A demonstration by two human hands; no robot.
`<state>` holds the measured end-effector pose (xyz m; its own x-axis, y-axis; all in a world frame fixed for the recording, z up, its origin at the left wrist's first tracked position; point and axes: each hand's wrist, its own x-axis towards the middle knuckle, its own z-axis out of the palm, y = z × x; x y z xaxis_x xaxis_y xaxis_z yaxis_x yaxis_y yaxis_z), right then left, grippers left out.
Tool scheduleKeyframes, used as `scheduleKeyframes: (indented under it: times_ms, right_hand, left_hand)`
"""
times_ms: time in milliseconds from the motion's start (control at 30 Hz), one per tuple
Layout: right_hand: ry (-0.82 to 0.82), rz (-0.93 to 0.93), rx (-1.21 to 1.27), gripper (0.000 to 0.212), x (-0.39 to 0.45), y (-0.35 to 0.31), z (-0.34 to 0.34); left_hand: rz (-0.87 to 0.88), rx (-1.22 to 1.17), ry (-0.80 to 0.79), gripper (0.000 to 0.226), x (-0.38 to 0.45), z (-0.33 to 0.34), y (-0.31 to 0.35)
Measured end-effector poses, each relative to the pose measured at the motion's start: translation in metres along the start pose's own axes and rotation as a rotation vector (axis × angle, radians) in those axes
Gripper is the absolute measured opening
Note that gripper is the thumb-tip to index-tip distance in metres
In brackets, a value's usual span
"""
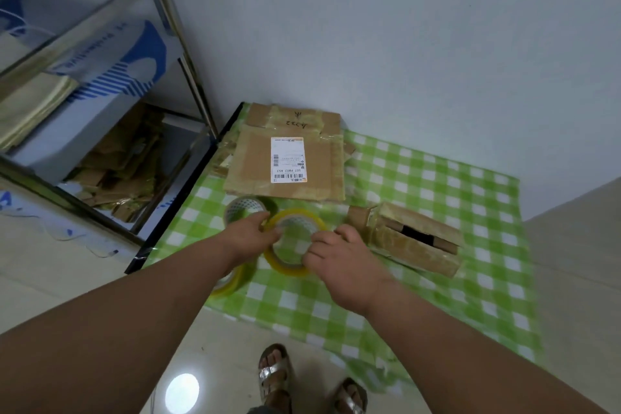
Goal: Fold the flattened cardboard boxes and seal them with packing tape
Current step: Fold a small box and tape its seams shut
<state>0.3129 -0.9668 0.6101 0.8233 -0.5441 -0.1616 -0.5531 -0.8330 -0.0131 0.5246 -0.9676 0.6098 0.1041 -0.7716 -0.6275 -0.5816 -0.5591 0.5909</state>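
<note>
- Cardboard [285, 161], flattened and brown, is lying in a loose stack at the far left corner of the surface [470, 212], against the pale wall; strips of glossy old tape are crossing its matte face.
- A white rectangular label [287, 160] with barcodes is sitting on the top sheet, and handwriting is showing on the sheet beneath, nearer the wall.
- A roll [291, 242] of yellowish translucent tape, ring-shaped with a pale core, is being held up between both hands in front of the stack.
- The left hand [253, 235] is gripping the roll's left rim, fingers curling onto the ring.
- The right hand [336, 255] is pinching at the roll's right edge with bent fingers; whether it is catching the tape's loose end I cannot tell, as the picture is blurring there.
- A second roll [247, 208] is standing just behind the left hand, and a third [232, 282] is peeking out under the left forearm.
- A box [408, 239], already folded into a long block and shiny with tape, is lying right of the hands, a dark slot gaping in its near face.
- A green-and-white checked cloth [437, 279], smooth and slightly glossy, is covering the surface.
- A metal shelf [100, 111] at left is holding cardboard scraps and blue-and-white printed cartons.
- Sandals [275, 376] with metallic straps are showing on the shiny tiled floor below.
</note>
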Motion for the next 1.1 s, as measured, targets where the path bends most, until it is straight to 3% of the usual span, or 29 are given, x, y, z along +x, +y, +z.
scheduleKeyframes:
  times_ms: [133,267,400,500,633,733,833,967,1100]
  right_hand:
    - [0.175,0.061,0.011,0.03,-0.023,0.016,-0.016]
    - [0.35,0.237,0.263,0.053,-0.041,0.029,-0.036]
    - [0.602,0.526,0.813,0.067,-0.044,0.04,-0.065]
    - [0.574,0.686,1.134,0.077,-0.053,0.057,-0.084]
    - [0.511,0.483,0.737,0.074,-0.087,0.076,-0.09]
    - [0.44,0.39,0.458,0.049,-0.105,0.086,-0.086]
    - [0.425,0.41,0.396,0.03,-0.119,0.096,-0.08]
    - [0.481,0.433,0.42,0.027,-0.131,0.103,-0.077]
    - [0.483,0.51,0.538,0.024,-0.135,0.107,-0.08]
  left_hand:
    - [-0.007,-0.392,-0.038,0.019,-0.018,0.006,0.019]
    - [0.146,-0.536,0.062,0.027,-0.031,0.011,0.052]
    - [0.274,-0.545,0.146,0.028,-0.042,0.016,0.093]
    - [0.296,-0.585,0.171,0.026,-0.049,0.019,0.115]
    - [0.261,-0.601,0.144,0.011,-0.056,0.029,0.138]
    - [0.23,-0.578,0.078,0.014,-0.058,0.039,0.153]
    - [0.212,-0.557,0.048,0.013,-0.061,0.051,0.165]
    - [0.207,-0.58,0.102,0.022,-0.065,0.065,0.181]
    - [0.238,-0.569,0.017,0.02,-0.071,0.079,0.191]
